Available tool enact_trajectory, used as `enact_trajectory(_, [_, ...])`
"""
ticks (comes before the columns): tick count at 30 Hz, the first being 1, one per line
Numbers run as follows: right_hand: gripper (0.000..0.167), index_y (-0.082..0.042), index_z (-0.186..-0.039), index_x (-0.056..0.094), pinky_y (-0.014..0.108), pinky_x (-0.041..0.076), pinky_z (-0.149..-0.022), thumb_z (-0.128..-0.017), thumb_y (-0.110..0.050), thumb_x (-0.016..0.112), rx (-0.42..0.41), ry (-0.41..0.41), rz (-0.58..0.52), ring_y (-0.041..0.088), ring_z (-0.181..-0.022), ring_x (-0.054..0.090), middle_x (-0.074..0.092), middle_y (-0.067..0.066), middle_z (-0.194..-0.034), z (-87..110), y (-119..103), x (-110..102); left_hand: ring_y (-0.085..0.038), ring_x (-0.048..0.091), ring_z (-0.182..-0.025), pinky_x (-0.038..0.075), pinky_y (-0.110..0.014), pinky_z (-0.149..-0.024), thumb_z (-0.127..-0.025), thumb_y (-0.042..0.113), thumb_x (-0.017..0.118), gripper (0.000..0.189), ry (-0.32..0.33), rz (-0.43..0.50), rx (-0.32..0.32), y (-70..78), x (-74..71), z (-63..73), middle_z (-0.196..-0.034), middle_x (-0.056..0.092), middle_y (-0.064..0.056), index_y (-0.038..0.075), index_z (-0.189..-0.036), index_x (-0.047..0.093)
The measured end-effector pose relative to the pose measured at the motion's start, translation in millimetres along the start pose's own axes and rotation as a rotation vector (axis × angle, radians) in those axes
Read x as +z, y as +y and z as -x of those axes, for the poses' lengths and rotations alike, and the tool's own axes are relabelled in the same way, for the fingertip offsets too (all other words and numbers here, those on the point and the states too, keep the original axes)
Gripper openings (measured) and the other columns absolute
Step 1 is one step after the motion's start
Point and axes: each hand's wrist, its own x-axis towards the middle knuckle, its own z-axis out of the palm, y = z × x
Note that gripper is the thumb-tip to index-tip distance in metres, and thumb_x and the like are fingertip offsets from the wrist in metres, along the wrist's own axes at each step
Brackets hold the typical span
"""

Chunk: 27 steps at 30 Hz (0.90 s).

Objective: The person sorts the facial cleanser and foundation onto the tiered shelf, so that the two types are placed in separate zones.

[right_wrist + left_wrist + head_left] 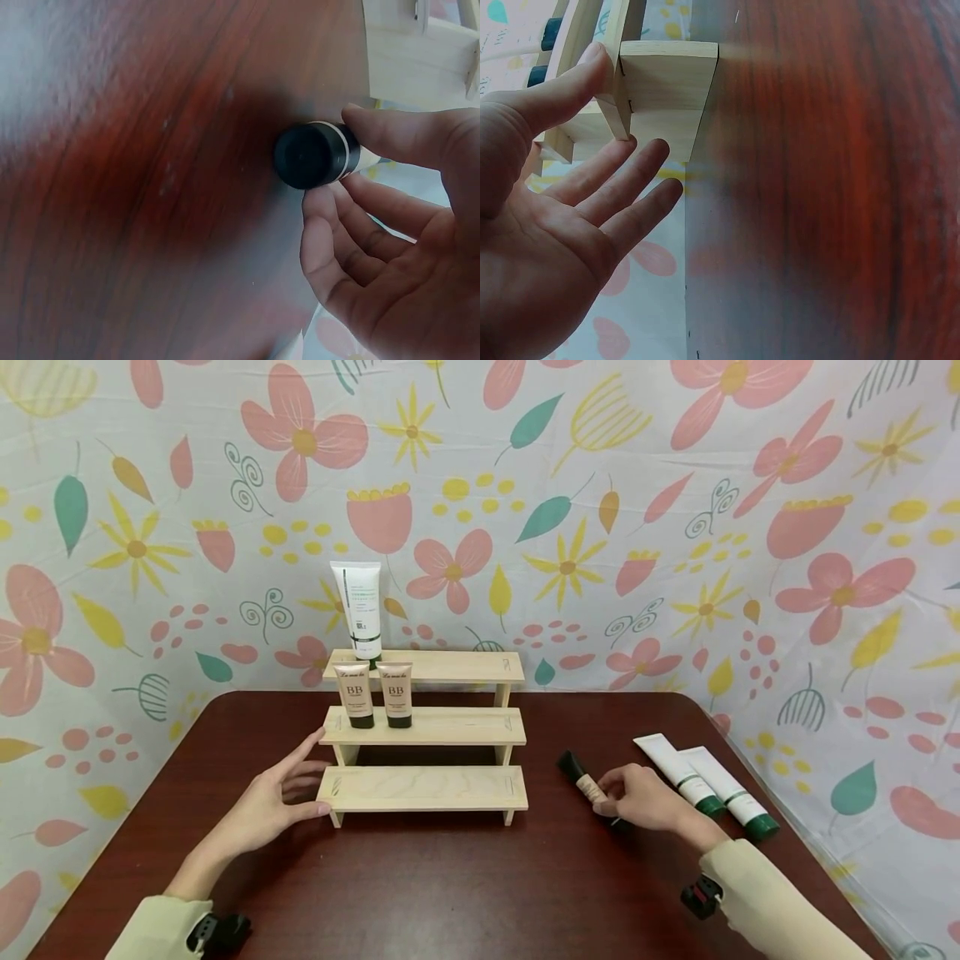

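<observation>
A three-tier wooden stand (427, 787) is on the dark table. My left hand (262, 806) is at its left end, fingers extended; the thumb touches the lowest step's edge and the index fingertip is at the middle step. My right hand (641, 797) is low over the table right of the stand. Its thumb and fingers pinch a black-capped BB cream tube (307, 155), cap toward the wrist camera. The head view shows a beige tube body with a black end (572, 766) beyond those fingers; the hand hides part of it.
Two BB cream tubes (355, 695) stand on the middle step's left side. One taller white tube (363, 606) stands on the top step. Two white tubes with green caps (678, 772) lie right of my right hand. A floral curtain (480, 510) hangs behind the table.
</observation>
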Motion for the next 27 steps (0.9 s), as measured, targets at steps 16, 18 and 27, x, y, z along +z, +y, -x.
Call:
enact_trajectory(16, [0.025, -0.005, -0.110, 0.077, 0.027, 0.051, -0.061, -0.091, -0.020, 0.084, -0.054, 0.153, -0.065, 0.013, -0.075, 0.062, 0.070, -0.003, -0.088, 2.5, -11.6, -3.2, -0.041, 0.064, -0.123, 0.054, -0.055, -0.099, -0.088, 0.006, 0.087, 0.108, 0.000, 0.017, 0.005, -0.4, 0.1, 0.3, -0.142, 0.059, -0.028, 0.028, -0.170, 0.021])
enact_trajectory(18, [0.026, -0.004, -0.110, 0.077, 0.027, 0.052, -0.062, -0.091, -0.019, 0.085, -0.057, 0.177, -0.086, 0.013, -0.076, 0.064, 0.070, -0.003, -0.088, 2.0, -14.0, -4.5, -0.041, 0.064, -0.124, 0.054, -0.055, -0.099, -0.088, 0.006, 0.087, 0.108, 0.000, 0.015, 0.009, -1.0, -0.2, 0.3, -0.142, 0.059, -0.028, 0.028, -0.170, 0.021])
enact_trajectory(27, [0.030, -0.001, -0.112, 0.077, 0.028, 0.058, -0.066, -0.089, -0.016, 0.087, -0.114, 0.292, -0.101, 0.015, -0.080, 0.071, 0.075, 0.000, -0.091, -1.7, -32.3, -14.2, -0.040, 0.066, -0.120, 0.055, -0.055, -0.098, -0.088, 0.006, 0.087, 0.108, 0.004, 0.008, -0.007, -0.2, 0.5, 0.4, -0.140, 0.061, -0.025, 0.028, -0.170, 0.022])
